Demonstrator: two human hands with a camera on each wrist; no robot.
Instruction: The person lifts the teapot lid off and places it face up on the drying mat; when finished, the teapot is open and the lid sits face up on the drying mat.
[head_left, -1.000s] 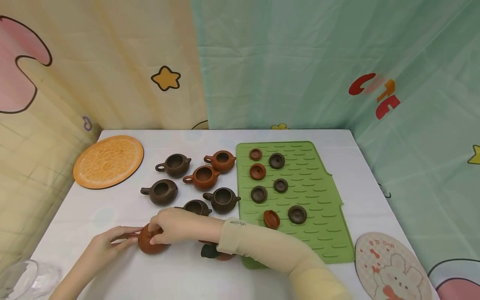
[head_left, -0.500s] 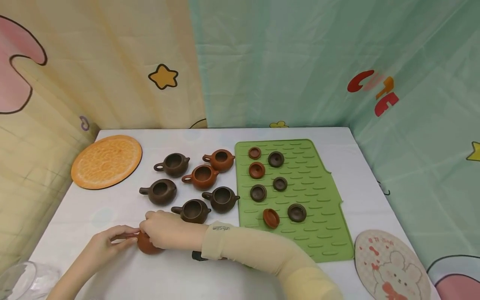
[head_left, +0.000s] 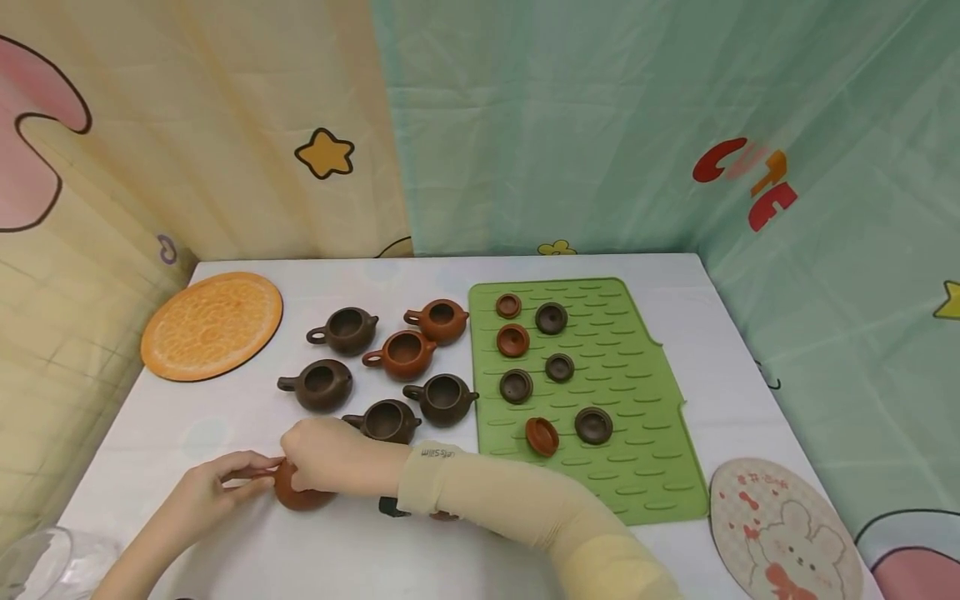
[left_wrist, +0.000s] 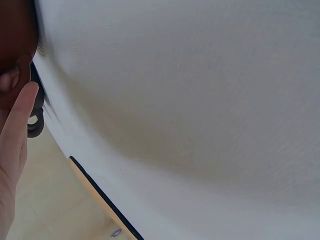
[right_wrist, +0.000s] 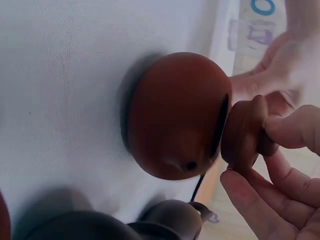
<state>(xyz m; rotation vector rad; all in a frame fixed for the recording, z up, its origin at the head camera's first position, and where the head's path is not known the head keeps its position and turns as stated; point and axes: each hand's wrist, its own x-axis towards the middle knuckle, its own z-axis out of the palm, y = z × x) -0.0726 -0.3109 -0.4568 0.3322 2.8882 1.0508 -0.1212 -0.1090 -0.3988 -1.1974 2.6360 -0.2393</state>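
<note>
My left hand (head_left: 217,492) pinches the handle (left_wrist: 22,67) of a small reddish-brown clay teapot (right_wrist: 172,117) at the front left of the table. Between the thumb and fingers of my right hand (head_left: 330,458) is a matching teapot lid (right_wrist: 240,132). In the right wrist view the lid is tilted, right at the pot's mouth with a dark gap showing along the rim. From the head camera, my right hand hides the lid and part of the pot.
Lidless brown teapots (head_left: 386,421) and red teapots (head_left: 405,354) stand just behind my hands. Several lids (head_left: 594,426) lie on a green mat (head_left: 645,467) to the right. Orange round mat (head_left: 213,327) back left, rabbit mat (head_left: 783,533) front right, clear container (head_left: 52,562) front left.
My right hand has moved slightly left and lower over the teapot, covering more of it. My left hand has kept its place at the handle.
</note>
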